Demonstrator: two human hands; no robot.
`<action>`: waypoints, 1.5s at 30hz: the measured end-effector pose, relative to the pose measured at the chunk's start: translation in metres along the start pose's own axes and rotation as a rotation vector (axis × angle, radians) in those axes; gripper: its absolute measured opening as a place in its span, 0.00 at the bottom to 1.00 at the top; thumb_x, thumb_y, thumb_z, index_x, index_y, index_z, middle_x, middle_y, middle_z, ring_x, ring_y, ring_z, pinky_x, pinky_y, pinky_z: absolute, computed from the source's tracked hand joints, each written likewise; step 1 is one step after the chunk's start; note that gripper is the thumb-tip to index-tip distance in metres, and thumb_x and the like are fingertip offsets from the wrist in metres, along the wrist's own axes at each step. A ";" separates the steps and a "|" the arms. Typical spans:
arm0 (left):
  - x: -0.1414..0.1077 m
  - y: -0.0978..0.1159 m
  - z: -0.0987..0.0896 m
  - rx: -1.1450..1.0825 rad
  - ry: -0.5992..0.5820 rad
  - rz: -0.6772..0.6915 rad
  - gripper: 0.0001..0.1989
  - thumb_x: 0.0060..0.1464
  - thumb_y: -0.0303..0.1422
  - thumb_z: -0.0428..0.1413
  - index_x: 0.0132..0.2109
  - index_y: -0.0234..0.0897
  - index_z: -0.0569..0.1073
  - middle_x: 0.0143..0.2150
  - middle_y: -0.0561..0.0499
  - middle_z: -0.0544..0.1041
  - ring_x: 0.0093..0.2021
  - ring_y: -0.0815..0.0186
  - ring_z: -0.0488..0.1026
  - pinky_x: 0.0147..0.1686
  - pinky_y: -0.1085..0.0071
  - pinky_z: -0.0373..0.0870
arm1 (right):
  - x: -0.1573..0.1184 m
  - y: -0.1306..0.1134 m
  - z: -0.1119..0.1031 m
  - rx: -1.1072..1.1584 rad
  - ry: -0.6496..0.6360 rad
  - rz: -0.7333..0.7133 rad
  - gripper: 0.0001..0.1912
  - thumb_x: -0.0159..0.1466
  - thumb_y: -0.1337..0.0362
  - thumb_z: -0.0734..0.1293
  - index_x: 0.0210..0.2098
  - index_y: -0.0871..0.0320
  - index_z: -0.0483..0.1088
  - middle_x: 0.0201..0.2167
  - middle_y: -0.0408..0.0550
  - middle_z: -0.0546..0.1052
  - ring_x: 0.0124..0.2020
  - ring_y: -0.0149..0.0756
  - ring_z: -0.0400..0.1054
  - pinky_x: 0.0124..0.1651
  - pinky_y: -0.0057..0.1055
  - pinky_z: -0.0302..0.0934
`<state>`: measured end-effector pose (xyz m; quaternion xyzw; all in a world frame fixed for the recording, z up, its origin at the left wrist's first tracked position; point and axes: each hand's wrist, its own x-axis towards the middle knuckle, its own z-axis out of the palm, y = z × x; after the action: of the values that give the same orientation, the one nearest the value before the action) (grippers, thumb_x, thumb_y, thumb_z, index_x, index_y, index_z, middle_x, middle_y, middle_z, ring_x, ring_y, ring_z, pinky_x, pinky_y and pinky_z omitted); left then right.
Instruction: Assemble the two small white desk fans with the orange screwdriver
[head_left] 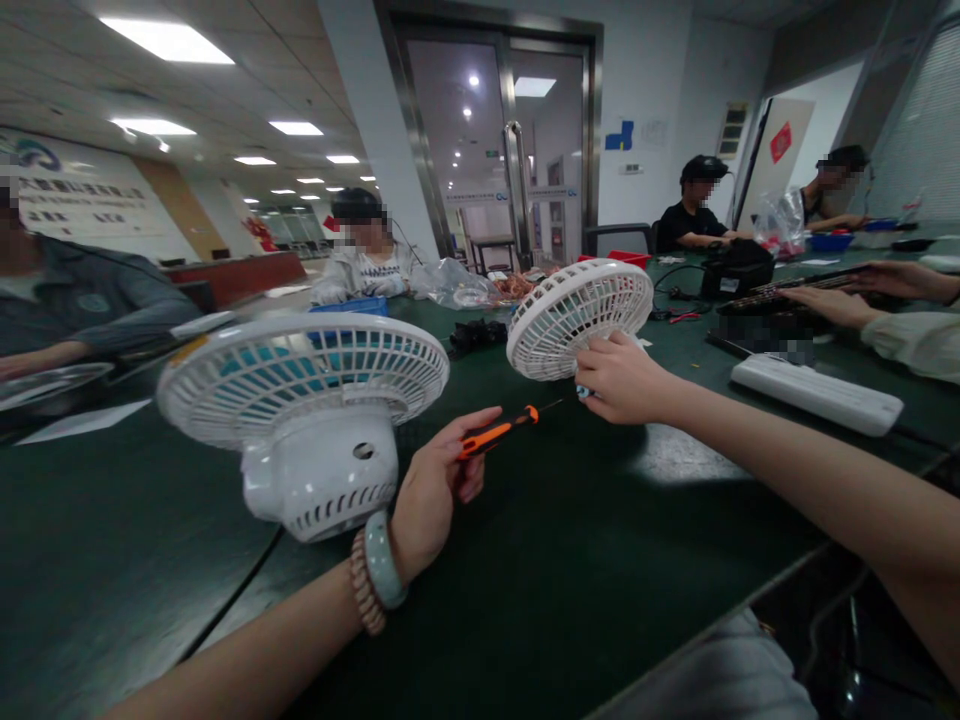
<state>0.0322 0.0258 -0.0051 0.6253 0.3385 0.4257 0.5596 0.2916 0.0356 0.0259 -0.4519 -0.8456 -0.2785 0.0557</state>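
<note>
- The left hand [431, 495], wearing 2 bracelets at the wrist, has its fingers closed around an orange-and-black screwdriver [487, 440], its thin shaft pointing towards the right hand.
- The right hand [619, 380] has its fingers curled and gripping the lower edge of a round white grille [577, 315], held tilted above the green table [525, 600]. A small blue detail shows at these fingers; what it is, I cannot tell.
- The grille looks like light, fairly stiff plastic. Its thin ribs could probably snap if squeezed, so the solid outer rim seems the safer hold.
- A white fan head [322, 470] sits just beside the left hand, motor housing down, blue blades [285, 365] showing through its ribs. It is probably heavier, weighted towards the motor; the glossy housing may be slippery, so a cupped palm beneath would suit it.
- The screwdriver appears small and light, with a thick handle for an easy grip.
- Writing: a wall sign [75, 200] at far left bears Chinese characters, too blurred to read surely. Lettering on the glass doors [457, 130] is too small. No brand is legible on the fan parts.
</note>
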 end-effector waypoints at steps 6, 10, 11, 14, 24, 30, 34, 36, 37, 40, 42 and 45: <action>0.000 0.001 0.002 -0.022 0.048 0.055 0.18 0.53 0.36 0.43 0.50 0.35 0.62 0.19 0.58 0.59 0.17 0.74 0.54 0.16 0.77 0.52 | -0.001 0.000 0.000 -0.008 -0.001 0.003 0.14 0.58 0.60 0.58 0.34 0.62 0.70 0.37 0.55 0.70 0.42 0.44 0.58 0.40 0.38 0.44; -0.001 0.002 0.004 0.031 0.087 0.083 0.16 0.55 0.40 0.43 0.46 0.36 0.63 0.19 0.58 0.61 0.17 0.74 0.56 0.16 0.77 0.53 | 0.000 0.000 0.000 -0.004 -0.009 0.003 0.14 0.58 0.60 0.58 0.35 0.62 0.70 0.38 0.56 0.70 0.42 0.44 0.58 0.40 0.38 0.44; -0.002 0.002 0.004 0.051 0.091 0.090 0.16 0.56 0.41 0.43 0.46 0.36 0.63 0.19 0.58 0.61 0.17 0.74 0.56 0.15 0.77 0.53 | 0.000 0.000 0.000 -0.003 -0.009 0.002 0.14 0.58 0.60 0.58 0.35 0.62 0.70 0.38 0.56 0.70 0.42 0.44 0.58 0.40 0.38 0.44; -0.003 0.001 0.004 0.102 0.096 0.120 0.16 0.56 0.42 0.44 0.45 0.36 0.63 0.19 0.58 0.62 0.18 0.74 0.57 0.15 0.77 0.53 | 0.000 0.000 0.000 0.000 -0.009 0.002 0.14 0.58 0.60 0.58 0.35 0.62 0.70 0.38 0.55 0.70 0.42 0.44 0.58 0.40 0.38 0.44; -0.003 -0.002 0.001 0.188 0.044 0.185 0.13 0.56 0.43 0.45 0.36 0.36 0.63 0.20 0.58 0.63 0.19 0.75 0.59 0.18 0.77 0.56 | 0.000 0.000 -0.001 0.002 -0.008 0.004 0.13 0.58 0.61 0.58 0.34 0.63 0.70 0.37 0.55 0.70 0.41 0.43 0.58 0.40 0.38 0.44; -0.004 -0.001 0.002 0.170 0.023 0.175 0.11 0.55 0.41 0.47 0.37 0.36 0.63 0.21 0.58 0.63 0.20 0.74 0.60 0.19 0.76 0.57 | 0.000 0.000 -0.001 0.004 -0.013 0.009 0.13 0.58 0.60 0.59 0.34 0.62 0.70 0.37 0.55 0.70 0.41 0.43 0.58 0.40 0.38 0.44; -0.004 -0.002 0.001 0.176 0.029 0.181 0.10 0.55 0.39 0.47 0.36 0.36 0.63 0.21 0.58 0.63 0.20 0.74 0.61 0.19 0.76 0.57 | -0.001 0.000 0.000 0.004 -0.001 0.002 0.13 0.58 0.60 0.59 0.34 0.62 0.70 0.37 0.55 0.70 0.41 0.43 0.58 0.40 0.38 0.44; -0.004 -0.002 0.001 0.175 0.031 0.190 0.09 0.54 0.38 0.48 0.37 0.36 0.64 0.21 0.58 0.63 0.20 0.74 0.61 0.19 0.76 0.58 | -0.001 0.000 0.000 0.003 0.005 0.001 0.13 0.58 0.61 0.59 0.34 0.62 0.70 0.37 0.54 0.70 0.41 0.43 0.58 0.40 0.38 0.44; -0.004 -0.002 0.001 0.173 0.032 0.194 0.09 0.54 0.38 0.48 0.37 0.36 0.64 0.21 0.58 0.63 0.20 0.74 0.61 0.19 0.76 0.58 | -0.001 0.000 0.000 0.003 0.007 0.001 0.13 0.58 0.61 0.59 0.34 0.62 0.70 0.37 0.54 0.70 0.41 0.43 0.58 0.40 0.38 0.44; -0.004 -0.003 0.002 0.161 0.041 0.209 0.09 0.54 0.37 0.48 0.39 0.37 0.64 0.22 0.57 0.65 0.21 0.74 0.61 0.20 0.75 0.58 | -0.001 0.000 0.000 0.003 0.003 0.000 0.13 0.58 0.60 0.59 0.34 0.62 0.70 0.37 0.55 0.70 0.41 0.43 0.58 0.40 0.38 0.44; -0.004 -0.002 0.002 0.161 0.053 0.219 0.09 0.53 0.37 0.49 0.39 0.36 0.64 0.23 0.57 0.65 0.21 0.73 0.62 0.21 0.75 0.59 | 0.000 0.000 0.000 0.006 0.000 0.001 0.13 0.58 0.60 0.59 0.34 0.62 0.70 0.37 0.55 0.71 0.41 0.43 0.58 0.41 0.38 0.44; -0.004 -0.001 0.003 0.175 0.083 0.231 0.10 0.52 0.36 0.50 0.40 0.36 0.65 0.24 0.56 0.67 0.22 0.73 0.62 0.22 0.75 0.60 | 0.000 0.000 0.000 0.005 -0.002 0.002 0.13 0.58 0.60 0.59 0.34 0.62 0.70 0.37 0.55 0.71 0.41 0.43 0.58 0.40 0.38 0.44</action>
<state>0.0333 0.0212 -0.0067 0.6883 0.3232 0.4817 0.4357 0.2918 0.0355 0.0262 -0.4527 -0.8459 -0.2761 0.0563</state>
